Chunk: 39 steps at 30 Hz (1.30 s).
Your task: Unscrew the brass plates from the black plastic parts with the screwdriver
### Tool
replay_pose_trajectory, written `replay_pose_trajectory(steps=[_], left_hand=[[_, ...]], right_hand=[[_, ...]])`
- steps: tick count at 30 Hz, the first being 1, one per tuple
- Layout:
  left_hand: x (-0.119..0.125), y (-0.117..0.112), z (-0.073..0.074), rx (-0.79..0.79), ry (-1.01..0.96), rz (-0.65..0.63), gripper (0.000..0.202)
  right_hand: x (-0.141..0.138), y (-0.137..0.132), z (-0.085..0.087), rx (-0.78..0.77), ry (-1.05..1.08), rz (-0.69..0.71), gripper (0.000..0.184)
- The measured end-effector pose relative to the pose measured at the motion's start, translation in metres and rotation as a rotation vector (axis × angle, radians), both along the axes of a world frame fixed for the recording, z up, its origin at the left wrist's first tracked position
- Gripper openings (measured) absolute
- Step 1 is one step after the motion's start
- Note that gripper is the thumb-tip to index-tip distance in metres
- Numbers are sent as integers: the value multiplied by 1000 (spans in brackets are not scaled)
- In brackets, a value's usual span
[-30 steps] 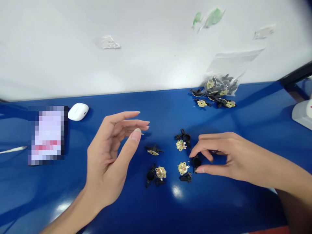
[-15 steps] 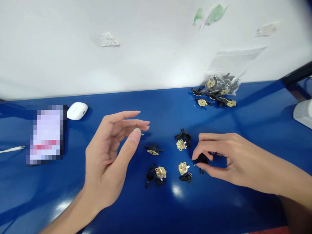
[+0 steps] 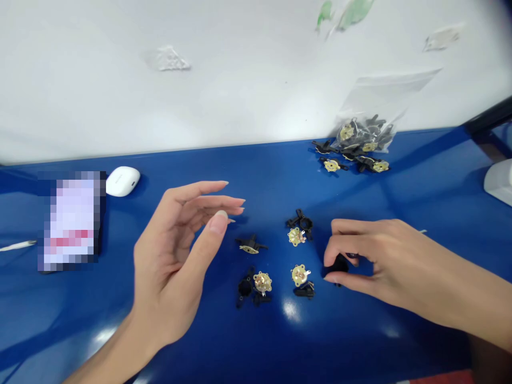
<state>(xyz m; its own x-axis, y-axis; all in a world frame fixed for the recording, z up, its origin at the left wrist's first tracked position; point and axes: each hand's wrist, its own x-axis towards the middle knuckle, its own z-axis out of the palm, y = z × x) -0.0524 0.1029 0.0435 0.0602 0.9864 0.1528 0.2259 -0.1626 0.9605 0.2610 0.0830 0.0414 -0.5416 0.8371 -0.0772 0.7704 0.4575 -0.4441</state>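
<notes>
My left hand (image 3: 180, 261) hovers above the blue table with fingers curved and apart, holding nothing. Just right of its fingertips lies a black plastic piece with a brass-coloured disc (image 3: 250, 244). My right hand (image 3: 372, 256) pinches a black plastic part (image 3: 341, 264) at the table, mostly hidden behind its fingers. Between the hands are gold-coloured scalloped discs with metal tabs, one in front (image 3: 263, 283), one to its right (image 3: 300, 275) and one farther back (image 3: 296, 236). Beside them lie a black ring-shaped housing (image 3: 245, 287), another black housing (image 3: 305, 223) and a small black lever-like piece (image 3: 305, 290).
At the back right, a clear plastic bag (image 3: 362, 133) holds more such parts, with several loose in front (image 3: 332, 165). A blurred-out phone (image 3: 72, 221) and a white earbud case (image 3: 123, 181) are at left. A white container (image 3: 500, 181) stands at the right edge.
My right hand has shifted slightly right with the black part between its fingers. My left hand stays nearly still; the view has moved a little.
</notes>
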Motion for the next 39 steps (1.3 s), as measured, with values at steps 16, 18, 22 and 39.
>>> replay_pose_trajectory(steps=[16, 18, 22, 39], left_hand=[[-2, -1, 0, 17, 12, -18, 25], [-2, -1, 0, 26, 7, -28, 25], [-3, -2, -1, 21, -5, -33, 26], [-5, -1, -6, 31, -9, -46, 31]], right_hand=[[9, 1, 5, -253, -18, 34, 25], [6, 1, 7, -245, -11, 13, 31], [-5, 4, 7, -87, 91, -44, 29], [-35, 13, -15, 154, 134, -129, 16]])
